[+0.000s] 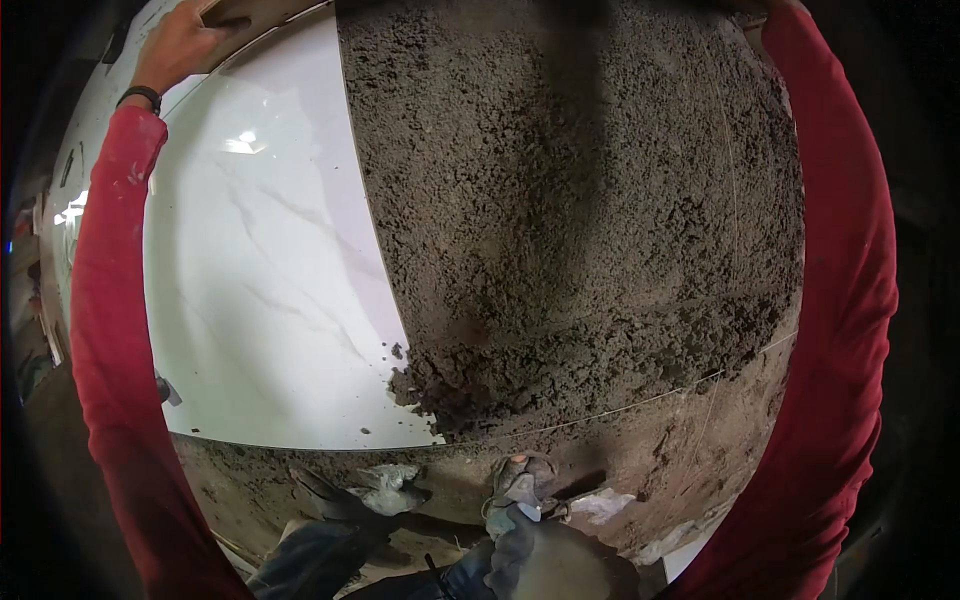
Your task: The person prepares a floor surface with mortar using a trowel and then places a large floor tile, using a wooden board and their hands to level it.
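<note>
Tan-brown flat slab [266, 17], apparently ceramic, at the upper left, beyond the glossy white veined tile [265, 270]; likely heavy, stiff, brittle, best held by opposite edges; left hand [183, 45] grasps its edge; right hand [784, 4] mostly cropped, grip unclear

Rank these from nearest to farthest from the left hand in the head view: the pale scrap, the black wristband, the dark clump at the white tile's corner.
From the left hand:
1. Black wristband, on the same arm's wrist.
2. Dark clump, at the lower right corner of the white tile.
3. Pale scrap, lower right of the clump.
</note>
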